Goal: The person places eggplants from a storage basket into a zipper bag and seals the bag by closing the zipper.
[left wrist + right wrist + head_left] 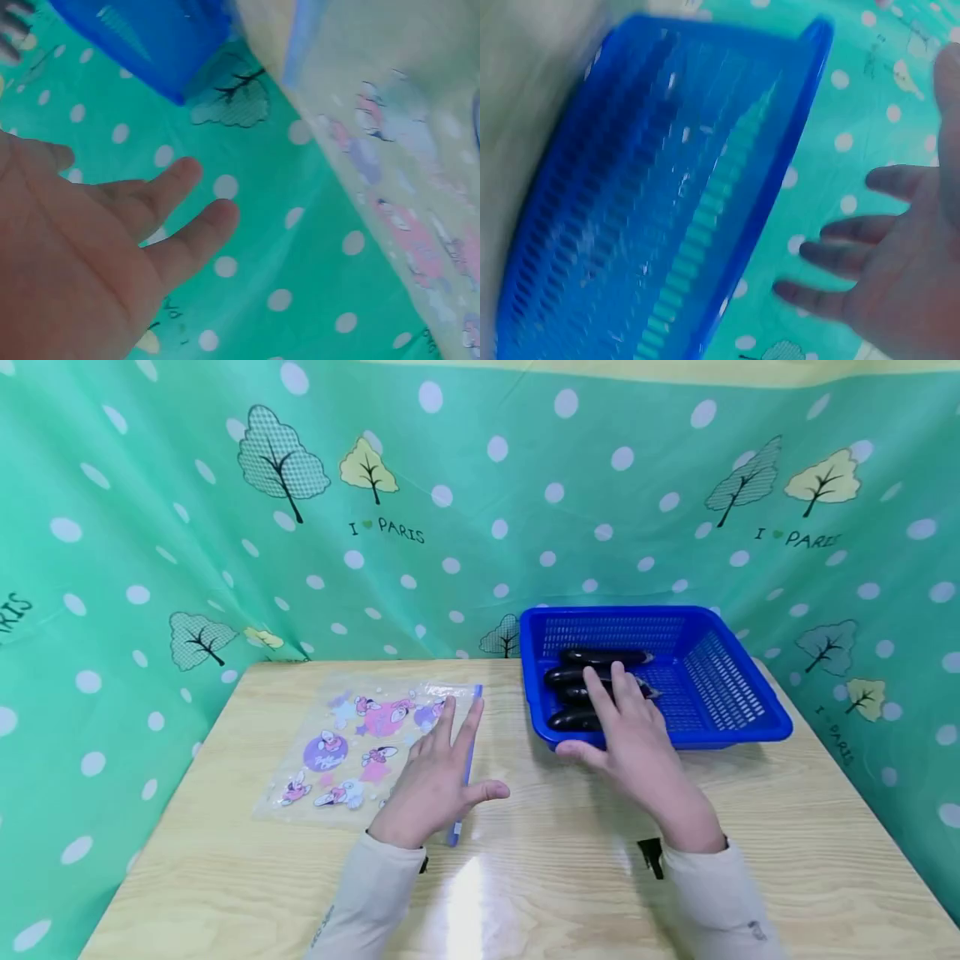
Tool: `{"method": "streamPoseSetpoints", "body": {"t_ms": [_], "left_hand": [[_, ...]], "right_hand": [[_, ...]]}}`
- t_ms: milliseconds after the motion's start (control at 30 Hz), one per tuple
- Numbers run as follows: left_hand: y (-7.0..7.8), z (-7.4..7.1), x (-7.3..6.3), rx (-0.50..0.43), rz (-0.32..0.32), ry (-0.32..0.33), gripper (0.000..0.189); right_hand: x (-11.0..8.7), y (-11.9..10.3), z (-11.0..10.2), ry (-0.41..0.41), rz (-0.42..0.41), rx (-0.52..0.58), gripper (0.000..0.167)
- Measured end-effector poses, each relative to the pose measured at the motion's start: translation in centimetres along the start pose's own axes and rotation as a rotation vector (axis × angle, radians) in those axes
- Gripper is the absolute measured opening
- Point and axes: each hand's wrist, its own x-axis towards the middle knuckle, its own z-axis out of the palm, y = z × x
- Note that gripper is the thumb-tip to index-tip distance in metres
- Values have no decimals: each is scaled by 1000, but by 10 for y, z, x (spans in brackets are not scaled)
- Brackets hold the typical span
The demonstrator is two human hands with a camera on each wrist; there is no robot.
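My left hand (pixel 431 777) hovers with spread fingers over the right edge of a clear zip bag (pixel 300 789) printed with pink and purple cartoon figures. The bag lies flat, its blue slider strip (pixel 454 837) along the right side. In the left wrist view the palm (pixel 67 255) holds nothing. My right hand (pixel 633 752), fingers outstretched, is at the near edge of a blue plastic basket (pixel 735 693). Several dark eggplants (pixel 573 719) lie in the basket's left part, partly hidden by that hand. The right wrist view shows the right palm (pixel 907 277) bare beside the basket wall (pixel 735 202).
A pale wood-grain table (pixel 540 877) carries the bag on the left and the basket at the back right. A green dotted cloth (pixel 480 527) with printed trees hangs behind and along both sides. Small black marks (pixel 651 857) show beside the wrists.
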Motion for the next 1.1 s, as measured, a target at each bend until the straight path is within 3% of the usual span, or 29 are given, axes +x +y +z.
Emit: {"method": "streamPoseSetpoints", "body": {"t_ms": [167,300,400,600,800,967,1100], "left_hand": [[-13,13,1,8,-146,-76,106],[-22,21,0,41,-259,-193,103],[-27,23,-2,68,-302,-250,101],[-29,24,-1,79,-305,-259,102],[-27,28,1,90,-301,-272,102],[-25,30,1,83,-296,-279,103],[-23,32,-1,71,-294,-279,103]], "right_hand": [[22,23,-31,-59,-10,84,90],[50,40,-55,-142,-13,45,73],[76,49,-65,-212,-34,5,62],[121,64,-71,-326,-56,-16,60],[158,87,-62,-391,-86,-84,50],[175,111,-48,-429,-69,-173,41],[181,127,-36,-458,-37,-140,41]]}}
